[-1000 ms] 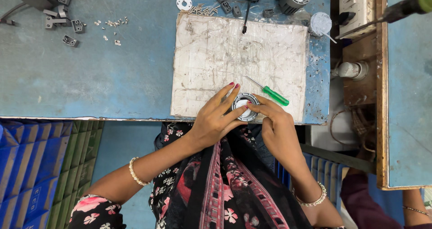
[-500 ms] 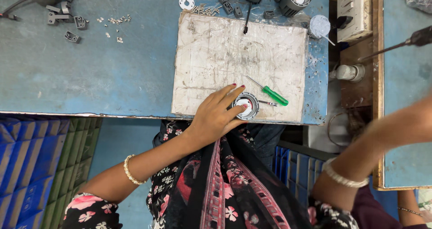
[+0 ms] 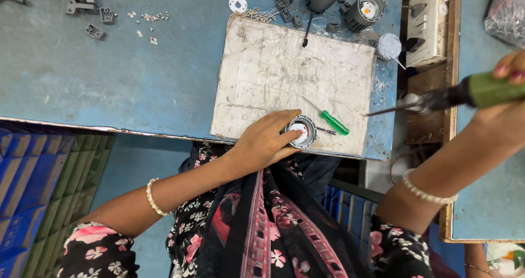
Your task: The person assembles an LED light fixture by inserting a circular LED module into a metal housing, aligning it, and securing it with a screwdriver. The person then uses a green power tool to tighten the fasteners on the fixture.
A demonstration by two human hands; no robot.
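- Blue bench (image 3: 109,81), white board (image 3: 284,70) at near edge.
- Left hand (image 3: 262,144) pressing round grey housing (image 3: 302,131) (green screwdriver (image 3: 333,122) just beside).
- Right hand (image 3: 506,100) clenched on green-handled tool (image 3: 465,94), off right edge.

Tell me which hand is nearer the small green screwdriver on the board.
Left. The left hand rests on the round grey part just beside the green screwdriver; the right hand is far off to the side, holding a green-handled tool.
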